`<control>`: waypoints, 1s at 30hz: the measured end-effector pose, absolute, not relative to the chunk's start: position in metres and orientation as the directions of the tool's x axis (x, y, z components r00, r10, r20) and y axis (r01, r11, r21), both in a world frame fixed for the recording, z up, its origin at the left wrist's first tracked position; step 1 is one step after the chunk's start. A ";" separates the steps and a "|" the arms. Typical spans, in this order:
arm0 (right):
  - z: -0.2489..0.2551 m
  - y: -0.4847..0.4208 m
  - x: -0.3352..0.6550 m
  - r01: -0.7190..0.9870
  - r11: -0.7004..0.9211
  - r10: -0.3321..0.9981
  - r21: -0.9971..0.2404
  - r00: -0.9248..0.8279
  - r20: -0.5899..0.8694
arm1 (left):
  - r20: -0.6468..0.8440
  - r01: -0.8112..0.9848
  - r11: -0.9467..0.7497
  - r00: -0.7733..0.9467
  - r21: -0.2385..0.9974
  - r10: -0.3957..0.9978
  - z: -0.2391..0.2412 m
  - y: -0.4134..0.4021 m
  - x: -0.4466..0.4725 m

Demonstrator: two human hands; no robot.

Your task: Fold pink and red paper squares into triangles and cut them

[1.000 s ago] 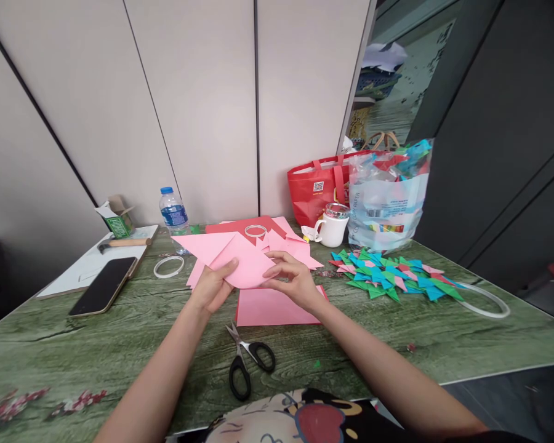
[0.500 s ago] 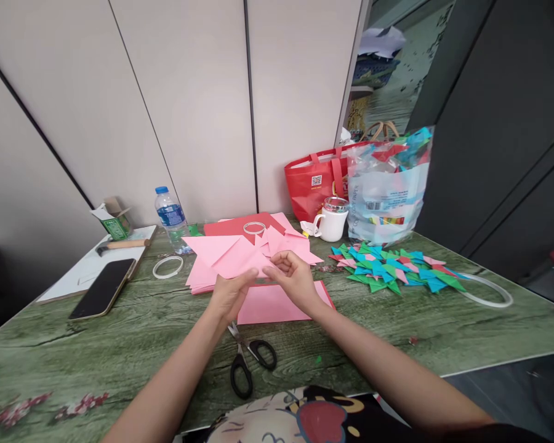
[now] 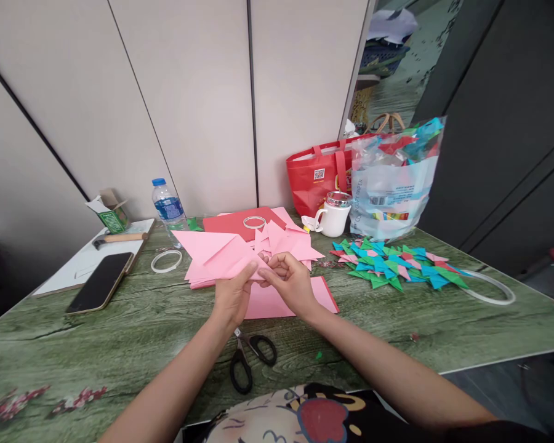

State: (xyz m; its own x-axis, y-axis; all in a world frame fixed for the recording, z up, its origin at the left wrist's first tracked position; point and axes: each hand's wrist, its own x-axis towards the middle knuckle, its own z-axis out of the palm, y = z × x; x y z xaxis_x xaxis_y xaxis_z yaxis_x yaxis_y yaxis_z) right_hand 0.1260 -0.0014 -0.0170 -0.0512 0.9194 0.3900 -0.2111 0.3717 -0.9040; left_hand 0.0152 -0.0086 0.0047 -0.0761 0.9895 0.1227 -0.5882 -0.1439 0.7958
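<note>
A partly folded sheet of pink paper (image 3: 212, 252) is held between my two hands above the table. My left hand (image 3: 234, 294) pinches its lower edge, thumb on top. At its right end, the fingers and thumb of my right hand (image 3: 290, 278) are closed on the same paper, close to the left thumb. Behind it lie folded pink paper pieces (image 3: 277, 237) and a red sheet (image 3: 226, 223). Below my hands is a flat pink sheet (image 3: 277, 304) with a red edge showing at its right. Black-handled scissors (image 3: 247, 360) lie nearer to me, blades partly covered by my left hand.
At left are a phone (image 3: 100, 283), a hammer (image 3: 120, 238), a small green box (image 3: 113, 212), a water bottle (image 3: 168, 209) and a tape roll (image 3: 166, 261). At right stand a white mug (image 3: 335, 216), a red bag (image 3: 309, 184), a plastic bag (image 3: 392, 191) and folded paper pieces (image 3: 392, 264).
My left hand has turned more upright and its thumb has shifted on the pink paper. The right fingers have moved closer to the left thumb. The paper's left tip now reaches further left.
</note>
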 end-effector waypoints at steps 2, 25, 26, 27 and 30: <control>-0.017 -0.004 0.125 -0.199 0.369 0.919 -0.908 -0.066 0.388 | 0.110 -0.592 -0.143 -0.093 0.793 0.990 0.006 -0.009 0.015; -0.015 -0.007 0.124 -0.208 0.321 0.941 -0.924 -0.043 0.336 | 0.107 -0.616 -0.146 -0.100 0.774 0.989 0.006 -0.012 0.015; -0.015 -0.007 0.124 -0.205 0.324 0.940 -0.923 -0.044 0.340 | 0.108 -0.617 -0.147 -0.102 0.773 0.989 0.006 -0.012 0.015; -0.015 -0.007 0.124 -0.199 0.328 0.938 -0.923 -0.044 0.343 | 0.108 -0.618 -0.148 -0.102 0.772 0.989 0.005 -0.011 0.015; -0.016 -0.007 0.124 -0.185 0.334 0.937 -0.924 -0.041 0.346 | 0.098 -0.621 -0.149 -0.115 0.770 0.988 0.003 -0.010 0.015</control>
State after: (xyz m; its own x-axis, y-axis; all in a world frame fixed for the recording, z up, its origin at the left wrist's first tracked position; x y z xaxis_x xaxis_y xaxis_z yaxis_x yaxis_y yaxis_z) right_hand 0.1241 -0.0066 -0.0156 -0.0405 0.9372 0.3464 -0.1845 0.3337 -0.9244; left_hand 0.0150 -0.0104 0.0033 -0.1150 0.9885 0.0984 -0.6208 -0.1488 0.7697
